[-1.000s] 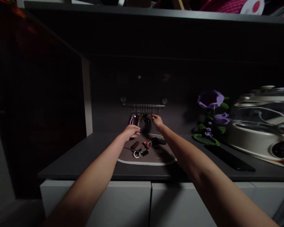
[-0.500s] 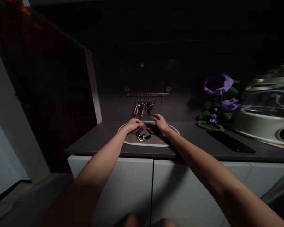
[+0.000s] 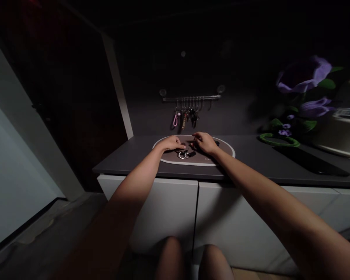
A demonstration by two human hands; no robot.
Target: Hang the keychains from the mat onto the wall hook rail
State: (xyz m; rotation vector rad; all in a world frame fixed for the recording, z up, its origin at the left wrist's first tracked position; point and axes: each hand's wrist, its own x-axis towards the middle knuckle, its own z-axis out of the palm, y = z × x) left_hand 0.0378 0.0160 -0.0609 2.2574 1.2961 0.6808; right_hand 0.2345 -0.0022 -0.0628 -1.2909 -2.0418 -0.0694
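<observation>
Several bunches of keys lie on an oval brown mat (image 3: 189, 163) with a pale rim. My left hand (image 3: 172, 143) is low over the mat's left half, thumb and fingers closed at a brown key fob (image 3: 183, 144) that they mostly cover. Just in front of those fingers lies a silver key ring (image 3: 182, 155) with a small black piece (image 3: 191, 154) beside it. To the right, my right hand (image 3: 204, 142) reaches down with curled fingers onto a small red keychain, largely hidden beneath them. A dark object (image 3: 217, 143) pokes out behind this hand.
On the back wall a clear rail (image 3: 192, 98) carries hooks with several hanging keys (image 3: 194, 116) and a pink loop (image 3: 175, 119). Purple fabric flowers (image 3: 305, 79), a black flat slab (image 3: 310, 161) and a cream appliance (image 3: 341, 134) stand right on the dark counter (image 3: 119, 160).
My right hand has come down from the hanging keys to the mat. My left hand has lowered onto the brown fob. The view has tilted downward, bringing my knees into sight.
</observation>
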